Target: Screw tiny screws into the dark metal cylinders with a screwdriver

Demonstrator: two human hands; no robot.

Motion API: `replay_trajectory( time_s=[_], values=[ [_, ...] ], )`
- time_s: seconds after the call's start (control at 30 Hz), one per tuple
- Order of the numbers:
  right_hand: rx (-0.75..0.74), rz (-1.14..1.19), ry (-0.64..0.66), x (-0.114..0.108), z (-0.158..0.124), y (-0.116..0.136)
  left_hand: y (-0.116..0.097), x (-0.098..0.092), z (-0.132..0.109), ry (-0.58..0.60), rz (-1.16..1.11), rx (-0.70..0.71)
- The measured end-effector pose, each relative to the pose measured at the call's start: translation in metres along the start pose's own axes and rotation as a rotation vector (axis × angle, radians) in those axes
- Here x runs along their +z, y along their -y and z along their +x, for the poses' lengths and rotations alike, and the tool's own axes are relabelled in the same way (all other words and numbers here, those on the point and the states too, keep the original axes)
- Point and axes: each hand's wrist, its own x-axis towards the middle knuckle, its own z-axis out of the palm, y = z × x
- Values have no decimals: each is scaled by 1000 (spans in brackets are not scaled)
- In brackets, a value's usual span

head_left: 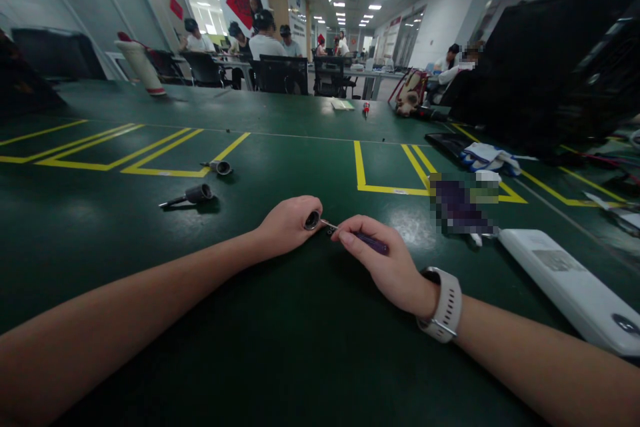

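Note:
My left hand [290,223] is closed around a small dark cylindrical part [312,220], whose round open end faces me. In my right hand [377,250] is a screwdriver [373,243] with a dark purple handle, its thin shaft pointing left at the part. Whether the tip touches the part I cannot tell. A tiny dark piece shows beside the shaft, too small to name. To the left on the green table lie two similar dark parts, a cup-ended one with a thin rod [199,194] and another [221,167] behind it.
Yellow tape outlines [380,188] mark the green table [280,360]. On the right lie a white power bank-like block [565,280], a blurred purple item [457,203] and a white-and-blue cloth [489,159]. Farther back are a small red object [366,109], a pale cup [143,68] and several seated people.

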Motion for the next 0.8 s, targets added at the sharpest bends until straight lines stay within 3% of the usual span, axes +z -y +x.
replay_trajectory(
  time_s=[0.17, 0.33, 0.43, 0.63, 0.8],
  values=[
    [71, 0, 10, 2, 1, 2, -2, -1, -1, 12, 35, 53],
    [207, 443, 8, -3, 8, -10, 1, -1, -2, -27, -22, 88],
    [267, 569, 7, -5, 11, -13, 3, 0, -2, -52, -65, 69],
    [199, 431, -52, 0, 8, -9, 1, 1, 0, -29, -19, -11],
    [128, 198, 31, 2, 5, -9, -2, 0, -2, -15, 66, 9]
  ],
)
